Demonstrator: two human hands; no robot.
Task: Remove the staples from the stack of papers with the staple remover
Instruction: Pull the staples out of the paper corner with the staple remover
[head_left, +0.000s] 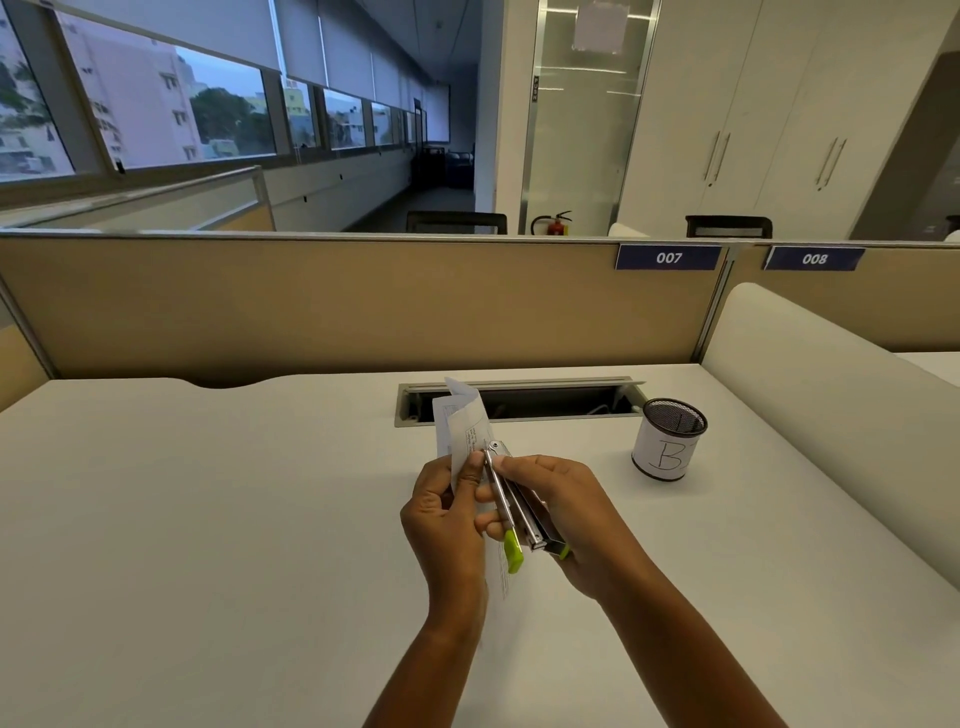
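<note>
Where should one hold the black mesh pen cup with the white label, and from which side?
Take the black mesh pen cup round its cylindrical wall, at the white paper label, coming from the near side. It stands upright on the white desk, nothing before it.

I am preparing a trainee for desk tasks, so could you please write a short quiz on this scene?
1. True or false: the papers lie flat on the desk.
2. Which hand grips the staple remover: A, the left hand, or B, the right hand?
3. Fill in: the mesh cup bears the letter ___.
Key: 1 false, the left hand holds them up; 2 B; 3 B.
</note>
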